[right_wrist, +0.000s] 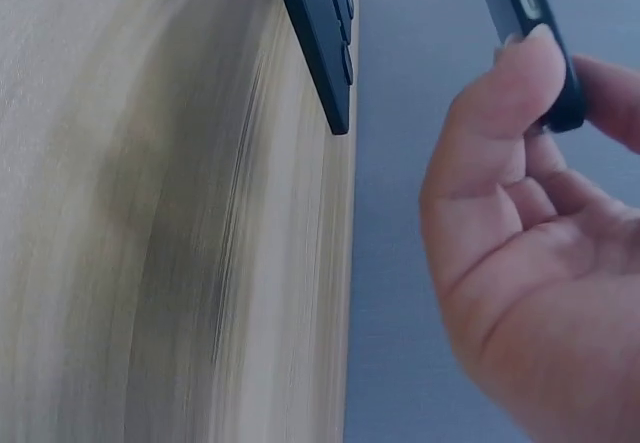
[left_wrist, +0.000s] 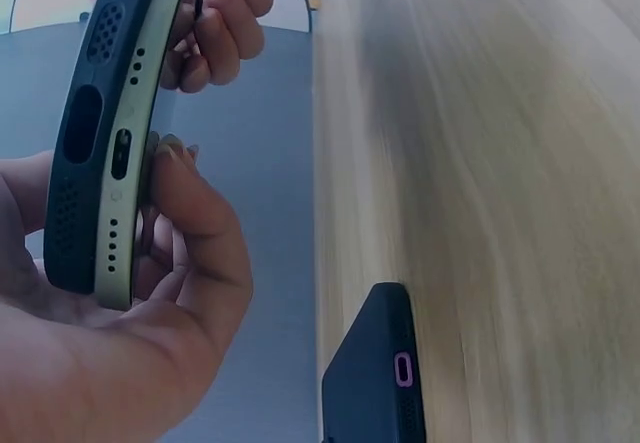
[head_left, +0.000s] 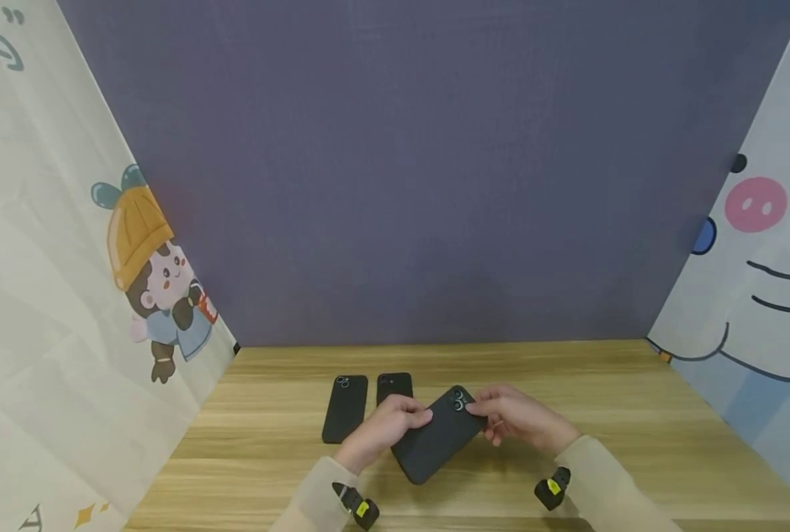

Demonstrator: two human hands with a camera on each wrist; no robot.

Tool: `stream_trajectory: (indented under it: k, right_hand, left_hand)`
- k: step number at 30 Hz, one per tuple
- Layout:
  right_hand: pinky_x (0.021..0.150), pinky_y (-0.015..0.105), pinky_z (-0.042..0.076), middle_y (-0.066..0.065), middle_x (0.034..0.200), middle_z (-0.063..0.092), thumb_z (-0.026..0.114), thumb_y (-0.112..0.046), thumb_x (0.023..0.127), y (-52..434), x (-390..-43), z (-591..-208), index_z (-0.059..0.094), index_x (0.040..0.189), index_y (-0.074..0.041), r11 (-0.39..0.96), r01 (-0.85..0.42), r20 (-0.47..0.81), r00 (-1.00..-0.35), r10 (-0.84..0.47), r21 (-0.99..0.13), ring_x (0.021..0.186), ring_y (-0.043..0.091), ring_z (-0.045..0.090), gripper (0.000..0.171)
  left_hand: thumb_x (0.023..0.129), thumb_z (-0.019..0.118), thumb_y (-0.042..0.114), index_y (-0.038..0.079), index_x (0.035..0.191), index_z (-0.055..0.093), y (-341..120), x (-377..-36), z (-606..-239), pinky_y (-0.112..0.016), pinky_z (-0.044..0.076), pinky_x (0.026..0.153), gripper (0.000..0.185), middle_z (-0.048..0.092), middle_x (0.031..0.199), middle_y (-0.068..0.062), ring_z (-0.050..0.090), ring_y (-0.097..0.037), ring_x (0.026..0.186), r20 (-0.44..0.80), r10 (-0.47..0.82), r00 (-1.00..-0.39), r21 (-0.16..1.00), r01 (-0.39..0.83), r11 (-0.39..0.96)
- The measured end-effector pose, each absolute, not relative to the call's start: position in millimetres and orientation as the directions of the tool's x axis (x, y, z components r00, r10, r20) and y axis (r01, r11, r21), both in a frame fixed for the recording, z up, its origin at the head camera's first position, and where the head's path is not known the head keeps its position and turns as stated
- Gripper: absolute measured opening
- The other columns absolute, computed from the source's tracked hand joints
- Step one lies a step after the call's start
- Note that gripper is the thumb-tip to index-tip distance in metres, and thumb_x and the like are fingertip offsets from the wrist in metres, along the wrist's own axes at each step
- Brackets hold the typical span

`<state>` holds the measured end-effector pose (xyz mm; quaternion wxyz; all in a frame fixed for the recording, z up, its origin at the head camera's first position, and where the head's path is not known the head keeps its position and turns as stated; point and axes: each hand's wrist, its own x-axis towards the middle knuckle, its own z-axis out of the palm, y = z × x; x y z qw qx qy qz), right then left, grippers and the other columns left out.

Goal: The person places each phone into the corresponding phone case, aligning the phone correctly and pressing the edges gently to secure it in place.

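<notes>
A phone in a black case is held tilted above the table between both hands. My left hand pinches its left edge. My right hand pinches the corner by the camera lenses. In the left wrist view, the phone's pale bottom edge with its charging port lies beside the black case's bottom edge; the two are offset, the phone sitting partly outside the case. The right wrist view shows my right thumb against the side by a button opening.
On the table, a black-backed phone or case lies to the left. Another lies beside it, partly hidden behind my left hand. A dark partition stands at the back, with printed sheets at the sides.
</notes>
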<state>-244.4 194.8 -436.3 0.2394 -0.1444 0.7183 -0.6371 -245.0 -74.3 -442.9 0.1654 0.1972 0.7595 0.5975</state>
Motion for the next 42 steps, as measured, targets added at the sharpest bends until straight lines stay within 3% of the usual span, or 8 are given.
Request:
stream_trajectory:
  k: [8,17,21,26,35,42]
  right_hand:
    - [0.056,0.025,0.050,0.002,0.075,0.060,0.062,-0.020,0.101,195,-245,-440,0.067,0.096,-0.001,0.103,0.054,-0.099,-0.856,-0.507,-0.993,0.060,0.011,0.054,0.020]
    - [0.055,0.022,0.048,-0.001,0.077,0.059,0.061,-0.018,0.102,197,-243,-444,0.064,0.092,-0.005,0.002,0.044,-0.041,-0.922,-0.385,-0.999,0.059,0.008,0.054,0.017]
    - [0.056,0.022,0.049,-0.001,0.078,0.059,0.061,-0.019,0.102,200,-243,-445,0.062,0.094,-0.005,-0.042,0.071,-0.053,-0.945,-0.321,-0.997,0.060,0.008,0.055,0.016]
    - [0.056,0.022,0.049,-0.001,0.075,0.059,0.061,-0.020,0.103,201,-243,-446,0.063,0.095,-0.006,-0.080,0.078,-0.053,-0.961,-0.273,-0.994,0.059,0.007,0.055,0.017]
    - [0.056,0.022,0.049,0.000,0.070,0.058,0.057,-0.017,0.104,199,-243,-448,0.059,0.090,-0.007,-0.121,0.070,-0.044,-0.978,-0.202,-0.990,0.058,0.007,0.055,0.017]
    - [0.060,0.025,0.053,0.002,0.072,0.060,0.059,-0.020,0.104,200,-241,-450,0.059,0.093,-0.004,-0.107,0.061,-0.034,-0.970,-0.240,-0.992,0.061,0.010,0.058,0.019]
  left_hand:
    - [0.100,0.064,0.023,-0.001,0.103,0.076,-74,-248,-441,-0.031,0.051,0.074,0.027,0.070,0.087,-0.004,0.064,-0.016,0.079,-0.029,0.481,-0.876,0.970,0.092,0.226]
    - [0.098,0.068,0.033,0.001,0.105,0.072,-84,-252,-441,-0.041,0.053,0.085,0.033,0.068,0.097,-0.006,0.064,-0.018,0.087,-0.103,0.416,-0.903,0.985,-0.035,0.168]
    - [0.098,0.068,0.026,-0.003,0.104,0.067,-86,-254,-445,-0.034,0.057,0.076,0.029,0.070,0.093,-0.007,0.068,-0.015,0.077,-0.092,0.400,-0.912,0.996,-0.077,0.054]
    - [0.096,0.072,0.023,0.003,0.095,0.061,-86,-255,-445,-0.029,0.055,0.069,0.023,0.067,0.086,-0.005,0.063,-0.011,0.068,-0.090,0.367,-0.926,0.994,-0.105,-0.020]
    - [0.094,0.076,0.023,0.009,0.080,0.051,-84,-253,-440,-0.034,0.057,0.075,0.031,0.057,0.080,-0.003,0.060,-0.014,0.070,-0.078,0.358,-0.931,0.997,-0.081,0.007]
    - [0.096,0.073,0.022,0.004,0.085,0.062,-82,-251,-442,-0.027,0.056,0.067,0.024,0.064,0.083,-0.008,0.064,-0.015,0.068,-0.032,0.301,-0.953,0.999,-0.026,0.024]
